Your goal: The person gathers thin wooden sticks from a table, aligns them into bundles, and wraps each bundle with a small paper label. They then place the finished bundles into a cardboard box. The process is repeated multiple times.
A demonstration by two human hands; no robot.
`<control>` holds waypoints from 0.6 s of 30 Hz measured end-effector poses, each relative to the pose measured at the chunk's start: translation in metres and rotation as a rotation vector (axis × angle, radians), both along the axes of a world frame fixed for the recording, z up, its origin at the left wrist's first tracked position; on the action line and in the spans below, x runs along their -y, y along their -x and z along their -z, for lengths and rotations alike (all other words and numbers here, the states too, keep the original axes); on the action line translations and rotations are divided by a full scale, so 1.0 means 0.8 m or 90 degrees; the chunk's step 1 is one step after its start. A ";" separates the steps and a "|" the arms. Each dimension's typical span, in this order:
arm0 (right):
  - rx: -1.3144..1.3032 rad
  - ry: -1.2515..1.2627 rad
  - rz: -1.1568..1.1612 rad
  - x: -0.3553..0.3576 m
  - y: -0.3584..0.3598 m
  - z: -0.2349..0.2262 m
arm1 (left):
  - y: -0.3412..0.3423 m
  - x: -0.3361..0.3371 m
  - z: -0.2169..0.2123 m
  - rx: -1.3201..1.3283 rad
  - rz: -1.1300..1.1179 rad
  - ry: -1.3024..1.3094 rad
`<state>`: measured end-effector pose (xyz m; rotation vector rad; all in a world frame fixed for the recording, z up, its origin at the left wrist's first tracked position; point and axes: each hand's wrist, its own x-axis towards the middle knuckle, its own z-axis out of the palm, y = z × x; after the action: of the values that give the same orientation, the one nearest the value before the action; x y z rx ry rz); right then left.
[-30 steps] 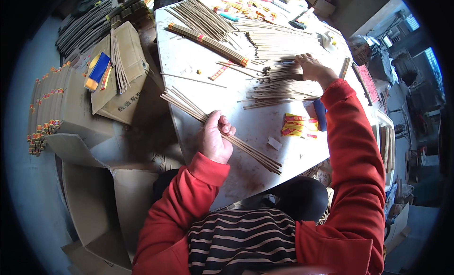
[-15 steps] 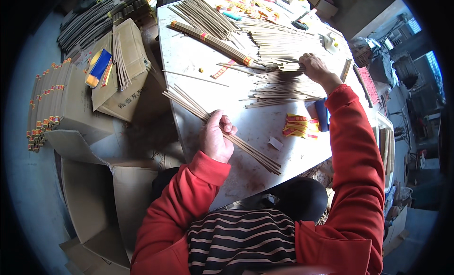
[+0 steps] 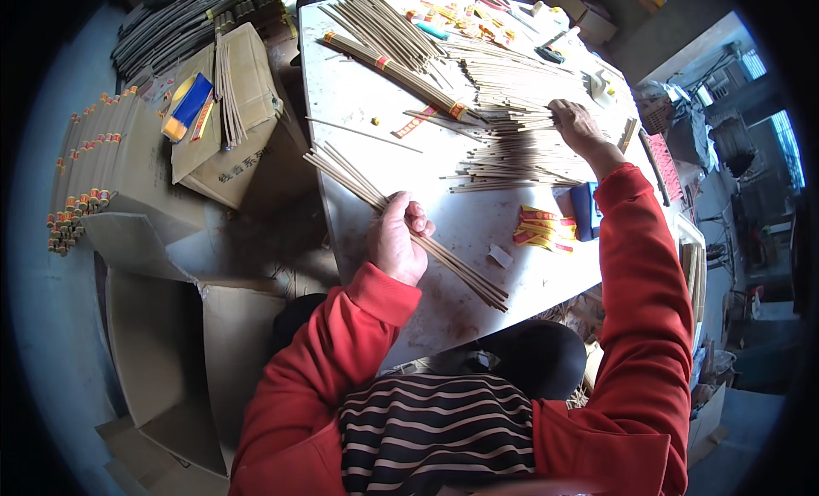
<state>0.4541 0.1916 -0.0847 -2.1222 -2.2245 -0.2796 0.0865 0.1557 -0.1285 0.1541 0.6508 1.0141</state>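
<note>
My left hand [image 3: 399, 240] is closed around a small bunch of thin tan incense sticks [image 3: 461, 272], held slantwise over the near left part of the table. Farther off to the right, my right hand [image 3: 582, 127] reaches onto a wide pile of loose incense sticks [image 3: 512, 78]. Its fingers are bent down and pressed together at the sticks' right ends; the fingertips are partly hidden. More loose sticks [image 3: 503, 172] lie just nearer than that hand. A banded bundle of incense [image 3: 392, 72] rests to the left of the pile.
Yellow-and-red paper bands [image 3: 544, 229] lie beside a blue box [image 3: 585, 211] on the white table [image 3: 358, 240]. Scissors [image 3: 492, 1] are at the far edge. An open carton [image 3: 158, 351] stands at the lower left, near stacked incense bundles [image 3: 94, 159] and another carton [image 3: 247, 168].
The whole view has shifted slightly. My left hand still holds its bunch, and my right hand stays at the pile with its fingers in a slightly different pose.
</note>
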 end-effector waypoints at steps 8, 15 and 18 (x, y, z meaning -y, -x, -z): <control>0.025 -0.155 -0.112 0.001 0.025 -0.066 | 0.004 0.004 -0.010 -0.005 -0.008 -0.011; -0.081 -0.341 0.076 0.006 0.128 -0.193 | 0.014 0.001 -0.036 0.022 -0.008 -0.046; -0.492 -0.247 0.018 0.027 0.150 -0.239 | 0.027 -0.006 -0.067 0.040 -0.004 -0.198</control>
<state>0.3345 0.1698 0.1063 -1.6581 -1.5460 0.0992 0.0649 0.1604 -0.0750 0.3916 0.4337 1.1183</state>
